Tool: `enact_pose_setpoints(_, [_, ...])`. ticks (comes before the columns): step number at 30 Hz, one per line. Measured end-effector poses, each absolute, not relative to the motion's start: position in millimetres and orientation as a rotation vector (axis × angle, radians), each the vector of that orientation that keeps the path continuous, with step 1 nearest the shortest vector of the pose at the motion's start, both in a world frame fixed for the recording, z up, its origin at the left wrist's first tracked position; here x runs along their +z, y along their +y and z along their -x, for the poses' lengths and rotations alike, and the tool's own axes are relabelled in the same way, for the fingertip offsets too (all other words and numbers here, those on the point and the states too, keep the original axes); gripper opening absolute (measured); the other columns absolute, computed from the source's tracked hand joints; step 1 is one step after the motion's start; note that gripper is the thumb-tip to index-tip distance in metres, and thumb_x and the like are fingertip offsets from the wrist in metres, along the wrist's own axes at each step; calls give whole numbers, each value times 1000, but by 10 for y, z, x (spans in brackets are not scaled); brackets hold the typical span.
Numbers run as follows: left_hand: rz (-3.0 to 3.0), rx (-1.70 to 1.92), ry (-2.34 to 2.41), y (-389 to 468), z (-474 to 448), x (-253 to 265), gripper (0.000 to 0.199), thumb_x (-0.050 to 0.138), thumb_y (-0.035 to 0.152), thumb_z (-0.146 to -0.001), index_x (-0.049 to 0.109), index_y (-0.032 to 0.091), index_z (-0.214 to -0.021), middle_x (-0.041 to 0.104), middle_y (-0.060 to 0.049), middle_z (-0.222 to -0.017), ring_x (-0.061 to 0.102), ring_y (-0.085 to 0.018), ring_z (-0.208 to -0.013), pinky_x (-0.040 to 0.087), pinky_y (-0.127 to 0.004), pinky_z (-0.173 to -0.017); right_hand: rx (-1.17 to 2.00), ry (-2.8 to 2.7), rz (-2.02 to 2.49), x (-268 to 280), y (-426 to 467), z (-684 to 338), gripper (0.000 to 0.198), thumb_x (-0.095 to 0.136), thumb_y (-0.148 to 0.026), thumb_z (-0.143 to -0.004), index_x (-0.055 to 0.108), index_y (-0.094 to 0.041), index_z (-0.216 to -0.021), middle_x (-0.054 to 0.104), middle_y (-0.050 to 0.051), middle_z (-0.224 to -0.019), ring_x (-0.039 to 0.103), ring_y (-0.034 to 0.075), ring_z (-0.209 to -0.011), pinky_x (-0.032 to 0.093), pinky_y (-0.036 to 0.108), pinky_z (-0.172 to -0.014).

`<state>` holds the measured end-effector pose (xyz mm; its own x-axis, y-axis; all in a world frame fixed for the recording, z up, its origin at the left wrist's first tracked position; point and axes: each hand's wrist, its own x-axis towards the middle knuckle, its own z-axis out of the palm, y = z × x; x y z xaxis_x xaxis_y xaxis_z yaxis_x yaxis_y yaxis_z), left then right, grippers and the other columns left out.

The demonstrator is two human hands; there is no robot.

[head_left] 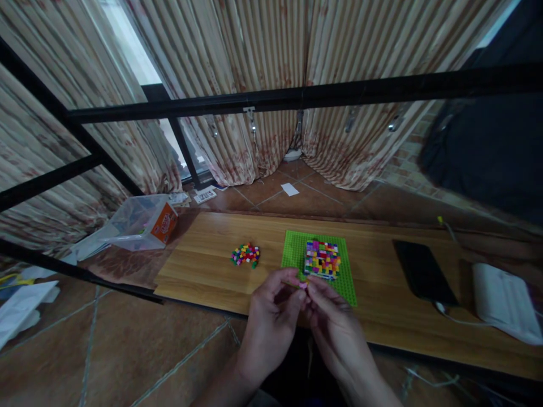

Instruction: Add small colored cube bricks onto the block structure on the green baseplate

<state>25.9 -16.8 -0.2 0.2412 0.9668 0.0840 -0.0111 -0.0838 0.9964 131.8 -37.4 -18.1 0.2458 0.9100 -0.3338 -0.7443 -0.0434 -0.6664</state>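
Note:
My left hand (274,316) and my right hand (333,319) meet in front of the table's near edge, fingertips pinched together. Between them are small toy bricks (302,285), one of them pink; the fingers partly cover them. Just beyond lies a green studded baseplate (294,246), and on it stands a block built of many coloured bricks (322,260). A loose pile of small coloured bricks (246,255) sits on the wood to the left of the baseplate.
On the wooden table (203,260) a black phone or tablet (424,271) with a white cable lies at the right, beside a white case (507,302). A clear plastic box (139,223) with an orange label stands at the left. A black metal bar (271,103) crosses beyond the table.

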Motion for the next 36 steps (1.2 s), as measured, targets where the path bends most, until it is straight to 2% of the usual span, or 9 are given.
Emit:
enact_pose_setpoints(3, [-1527, 1040, 1039, -116, -278, -82, 14, 57, 22, -90, 64, 21, -101, 67, -1, -93, 65, -13, -84, 52, -23, -76, 1411, -160, 863, -250, -358, -1343, 19, 84, -26, -63, 74, -21, -78, 70, 0, -78, 60, 10, -67, 48, 22, -63])
enact_pose_setpoints(8, [-1769, 978, 1104, 31, -346, -193, 14, 53, 21, -90, 66, 19, -96, 66, -3, -90, 64, -13, -83, 50, -23, -74, 1432, -157, 902, -362, -314, -1428, 21, 83, -30, -64, 73, -19, -79, 66, -3, -70, 54, 7, -58, 44, 19, -55])
enact_pose_setpoints(15, [-2085, 813, 1217, 399, -700, -388, 15, 51, 18, -90, 66, 21, -95, 68, -3, -92, 65, -15, -84, 49, -25, -77, 1109, -240, 1127, -477, -254, -1727, 24, 84, -37, -61, 73, -20, -75, 69, 0, -76, 56, 11, -63, 46, 22, -58])
enact_pose_setpoints(26, [-2353, 517, 1358, 576, -1035, -442, 15, 51, 22, -90, 65, 23, -96, 71, -5, -99, 68, -18, -85, 49, -27, -74, 918, -274, 1227, -524, -206, -2134, 26, 83, -38, -61, 73, -20, -76, 68, 1, -72, 52, 9, -56, 44, 20, -52])
enact_pose_setpoints(32, [-2254, 566, 1414, 579, -1099, -475, 19, 53, 22, -90, 61, 22, -107, 74, -6, -94, 69, -20, -86, 50, -29, -74, 896, -325, 1266, -539, -152, -2188, 27, 81, -40, -63, 72, -19, -76, 68, 1, -73, 52, 9, -58, 42, 22, -55])
enact_pose_setpoints(36, [-2205, 586, 1465, 558, -1128, -506, 20, 54, 21, -89, 59, 21, -109, 74, -6, -95, 69, -19, -84, 50, -29, -73, 731, -537, 1408, -581, -67, -2221, 28, 75, -43, -69, 72, -19, -82, 70, 3, -77, 59, 15, -68, 47, 29, -65])
